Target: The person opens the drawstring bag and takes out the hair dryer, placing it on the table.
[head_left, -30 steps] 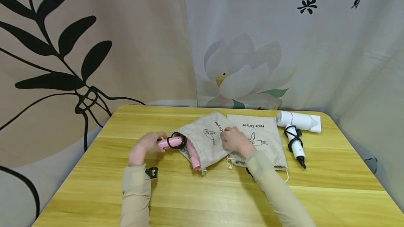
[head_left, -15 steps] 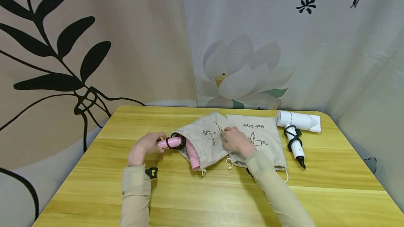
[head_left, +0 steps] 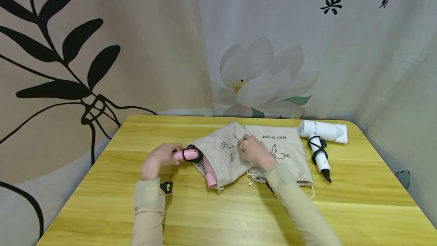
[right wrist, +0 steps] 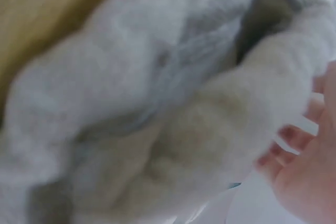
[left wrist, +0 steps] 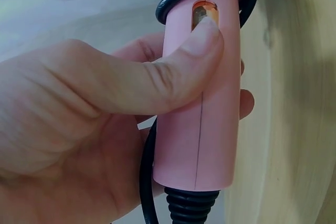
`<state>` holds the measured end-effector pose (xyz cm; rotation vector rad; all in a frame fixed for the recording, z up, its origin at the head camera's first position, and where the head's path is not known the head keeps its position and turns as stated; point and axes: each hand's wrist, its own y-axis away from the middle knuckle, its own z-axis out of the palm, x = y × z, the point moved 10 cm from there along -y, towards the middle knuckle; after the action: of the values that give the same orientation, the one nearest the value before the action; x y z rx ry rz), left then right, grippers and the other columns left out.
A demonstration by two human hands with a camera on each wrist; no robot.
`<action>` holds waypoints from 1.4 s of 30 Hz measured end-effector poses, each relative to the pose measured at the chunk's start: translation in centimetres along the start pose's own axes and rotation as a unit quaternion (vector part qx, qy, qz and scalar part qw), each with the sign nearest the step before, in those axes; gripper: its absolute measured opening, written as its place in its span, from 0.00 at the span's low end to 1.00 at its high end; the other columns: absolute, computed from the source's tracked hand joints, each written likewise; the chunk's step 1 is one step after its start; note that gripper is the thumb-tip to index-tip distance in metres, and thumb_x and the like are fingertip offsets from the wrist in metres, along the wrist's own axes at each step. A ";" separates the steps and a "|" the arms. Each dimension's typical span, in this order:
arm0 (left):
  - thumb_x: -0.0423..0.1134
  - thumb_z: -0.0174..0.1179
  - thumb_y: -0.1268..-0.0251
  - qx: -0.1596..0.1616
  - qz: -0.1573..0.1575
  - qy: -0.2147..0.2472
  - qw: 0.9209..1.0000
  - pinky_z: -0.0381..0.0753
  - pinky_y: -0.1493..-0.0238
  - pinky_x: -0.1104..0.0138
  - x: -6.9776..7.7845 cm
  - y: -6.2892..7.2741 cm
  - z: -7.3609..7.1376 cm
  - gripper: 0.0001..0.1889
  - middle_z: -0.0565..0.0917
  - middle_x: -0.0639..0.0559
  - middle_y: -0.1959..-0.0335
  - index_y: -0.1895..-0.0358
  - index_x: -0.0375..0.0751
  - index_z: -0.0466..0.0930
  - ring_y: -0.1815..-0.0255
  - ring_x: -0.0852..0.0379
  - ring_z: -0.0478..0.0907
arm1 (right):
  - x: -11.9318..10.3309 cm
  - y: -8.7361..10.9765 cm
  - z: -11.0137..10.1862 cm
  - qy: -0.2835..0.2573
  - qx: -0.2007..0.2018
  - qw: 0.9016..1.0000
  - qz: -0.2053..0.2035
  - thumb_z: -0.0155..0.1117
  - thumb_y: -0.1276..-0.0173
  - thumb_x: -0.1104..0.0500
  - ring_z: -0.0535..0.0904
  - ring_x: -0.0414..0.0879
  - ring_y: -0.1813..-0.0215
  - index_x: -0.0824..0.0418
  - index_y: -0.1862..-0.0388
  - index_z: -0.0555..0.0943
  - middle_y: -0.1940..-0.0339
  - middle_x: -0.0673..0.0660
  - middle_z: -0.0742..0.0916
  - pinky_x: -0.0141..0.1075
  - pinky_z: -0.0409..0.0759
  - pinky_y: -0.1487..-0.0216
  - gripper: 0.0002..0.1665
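My left hand [head_left: 161,155] grips the handle of a pink hair dryer [head_left: 183,155], thumb on its front by the switch, as the left wrist view shows. Black cord is wound round the handle. The dryer's pink barrel [head_left: 210,175] lies partly inside the mouth of a beige drawstring bag [head_left: 218,147] with a dryer print; the rest is hidden. My right hand [head_left: 253,149] holds that bag's cloth at its right part, beside the print. In the right wrist view, the right fingers [right wrist: 294,137] lie against blurred, bunched cloth, and some fingertips are hidden.
A second beige bag [head_left: 300,155], printed "Hair Dryer", lies flat under my right forearm, partly covered by the first. Beyond it, a white hair dryer [head_left: 322,131] with wound black cord lies at the back right of the wooden table [head_left: 218,215]. A printed curtain hangs behind.
My left hand and the pink dryer have shifted slightly right. The bag's cloth is more bunched by my right hand, and its print has moved a little rightward.
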<state>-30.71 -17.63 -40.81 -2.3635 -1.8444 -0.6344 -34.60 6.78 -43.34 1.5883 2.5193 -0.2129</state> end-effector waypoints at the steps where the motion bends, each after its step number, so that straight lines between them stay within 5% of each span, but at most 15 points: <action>1: 0.33 0.68 0.49 0.000 0.001 -0.001 1.000 0.77 0.58 0.57 0.0 -0.1 0.0 0.20 0.83 0.43 0.61 0.51 0.44 0.77 0.62 0.51 0.75 | -0.1 -0.1 -0.1 -0.001 0.005 1.000 -0.004 0.55 0.31 0.56 0.76 0.54 0.49 0.60 0.43 0.78 0.48 0.59 0.80 0.47 0.81 0.50 0.19; 6: 0.33 0.68 0.48 0.007 0.002 -0.003 1.000 0.78 0.57 0.56 0.1 -0.3 0.2 0.20 0.83 0.43 0.60 0.50 0.44 0.77 0.62 0.51 0.76 | -1.1 -0.6 -0.2 -0.003 0.015 0.999 -0.038 0.54 0.31 0.57 0.70 0.60 0.35 0.62 0.36 0.72 0.34 0.63 0.74 0.51 0.71 0.35 0.25; 11: 0.34 0.68 0.48 0.015 0.004 -0.007 1.000 0.78 0.56 0.54 0.2 -0.4 0.1 0.21 0.83 0.43 0.58 0.49 0.44 0.77 0.61 0.50 0.76 | -1.1 -1.4 1.4 -0.003 -0.044 0.998 -0.044 0.53 0.31 0.56 0.61 0.60 0.27 0.60 0.29 0.64 0.27 0.63 0.67 0.50 0.60 0.26 0.31; 15: 0.34 0.68 0.49 0.019 0.003 -0.012 1.000 0.78 0.55 0.52 0.2 -0.4 -0.1 0.20 0.83 0.42 0.57 0.50 0.44 0.77 0.59 0.49 0.77 | -0.7 -1.7 2.5 0.006 -0.080 0.996 -0.028 0.51 0.30 0.54 0.59 0.59 0.26 0.57 0.28 0.62 0.26 0.60 0.66 0.49 0.57 0.25 0.32; 29: 0.33 0.70 0.52 -0.029 -0.039 0.048 0.998 0.76 0.58 0.59 0.0 0.8 0.0 0.22 0.81 0.40 0.58 0.50 0.39 0.76 0.61 0.50 0.75 | -0.7 -1.8 3.0 0.019 -0.090 0.996 -0.006 0.50 0.31 0.55 0.57 0.59 0.25 0.55 0.29 0.64 0.25 0.59 0.63 0.52 0.58 0.26 0.31; 42: 0.35 0.73 0.54 -0.051 -0.059 0.038 0.996 0.77 0.59 0.59 0.3 2.0 -0.2 0.24 0.82 0.40 0.55 0.51 0.41 0.76 0.61 0.50 0.76 | -0.8 -1.9 3.1 0.030 -0.087 0.996 -0.007 0.49 0.30 0.54 0.58 0.59 0.25 0.54 0.29 0.64 0.25 0.59 0.64 0.51 0.57 0.25 0.30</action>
<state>-28.83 -18.01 -40.13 -2.2678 -1.9737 -0.8387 -35.82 4.68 -46.10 1.5320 2.5157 0.0526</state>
